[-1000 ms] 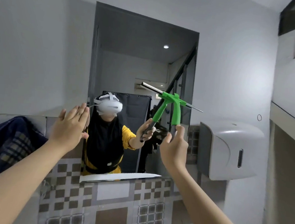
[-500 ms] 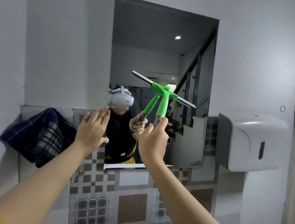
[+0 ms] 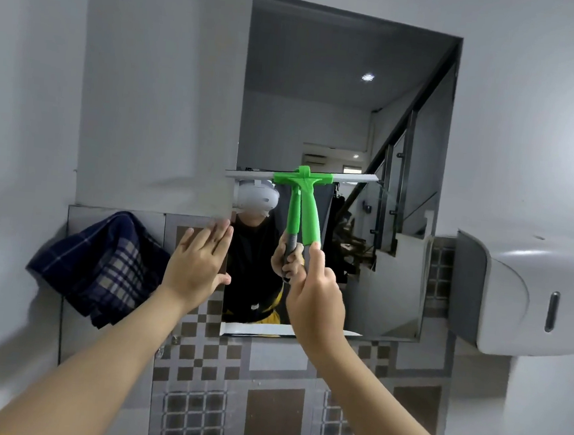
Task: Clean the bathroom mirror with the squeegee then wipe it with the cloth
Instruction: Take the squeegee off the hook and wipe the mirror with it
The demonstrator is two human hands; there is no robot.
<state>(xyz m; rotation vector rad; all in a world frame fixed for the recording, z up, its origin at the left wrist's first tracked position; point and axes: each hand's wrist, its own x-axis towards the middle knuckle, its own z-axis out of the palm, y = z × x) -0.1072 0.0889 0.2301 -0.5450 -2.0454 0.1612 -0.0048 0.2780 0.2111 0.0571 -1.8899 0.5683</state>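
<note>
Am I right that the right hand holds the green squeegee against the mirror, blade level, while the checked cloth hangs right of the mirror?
Not quite. In the head view the cloth hangs to the left of the mirror, not the right; a white dispenser is on the right. The rest stands: the right hand holds the green squeegee, blade level against the glass.

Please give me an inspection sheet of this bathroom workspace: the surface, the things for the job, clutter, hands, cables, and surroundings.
Surface: mirror on the wall, frameless, reflecting a person and a staircase.
Job's things: green squeegee, blade level against the glass at mid height; dark plaid cloth hanging left of the mirror, unused.
Clutter: nothing seen.
Hands: right hand in a closed grip on the squeegee handle; left hand open, flat at the mirror's left edge.
Cables: nothing seen.
Surroundings: white dispenser on the right wall; patterned tiles below.
</note>
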